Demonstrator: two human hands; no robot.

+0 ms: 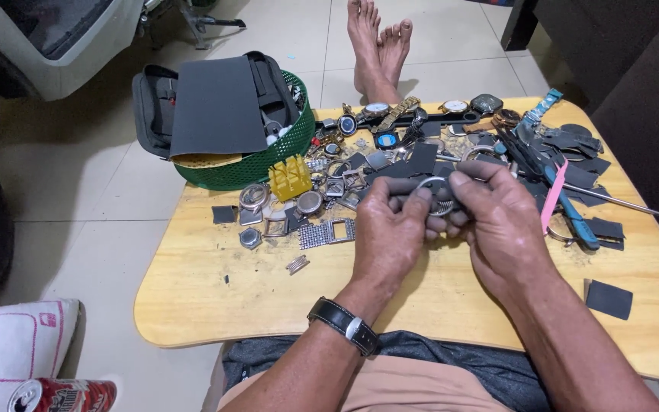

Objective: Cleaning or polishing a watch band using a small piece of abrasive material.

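Steel watch case (434,195) lies flat, pinched by both hands.

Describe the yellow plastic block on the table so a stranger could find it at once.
Start at the green basket on the wooden table's far left corner. Right against its near rim stands the yellow plastic block, with upright prongs on top. It is the only bright yellow piece among grey metal watch cases and dark scraps.
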